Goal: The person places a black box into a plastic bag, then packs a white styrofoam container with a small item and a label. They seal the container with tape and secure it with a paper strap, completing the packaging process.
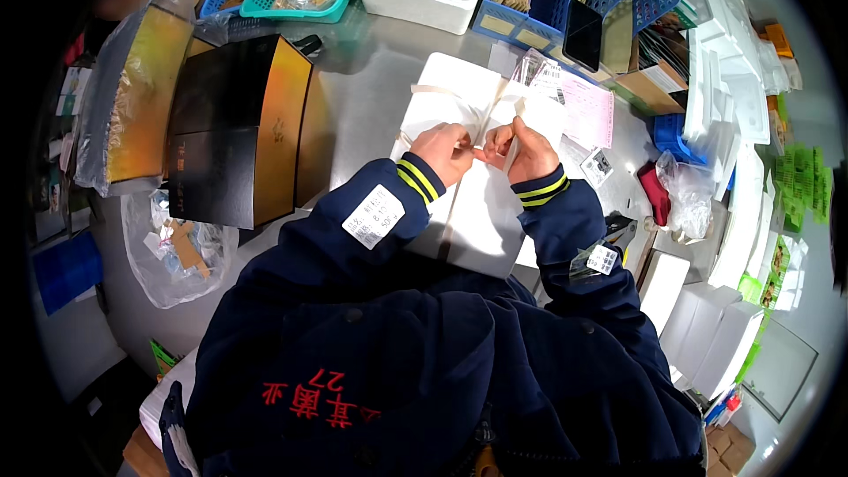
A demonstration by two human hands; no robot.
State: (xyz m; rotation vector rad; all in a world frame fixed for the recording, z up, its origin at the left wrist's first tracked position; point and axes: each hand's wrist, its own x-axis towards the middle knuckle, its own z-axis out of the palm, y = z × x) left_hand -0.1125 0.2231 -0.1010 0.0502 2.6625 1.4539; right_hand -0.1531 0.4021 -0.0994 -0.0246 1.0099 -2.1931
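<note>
A white box (487,212), which looks like foam, lies before me on the metal table with a pale flat ribbon (453,217) running along and across it. Over the crossing of the ribbon, my left hand (442,151) pinches part of it between thumb and fingers. My right hand (523,150) is close beside it, fingers curled around a strip of the ribbon whose end stands up past the thumb. The fingertips of both hands nearly meet. Exactly how the ribbon is looped between them is hidden by the fingers.
Black and gold cartons (222,132) stand at the left. Along the back are a teal basket (338,10), a white foam box (411,3) and blue baskets (493,20) with a black phone (583,33). A pink printed slip (588,109) lies right of the box. A plastic bag (218,258) hangs lower left.
</note>
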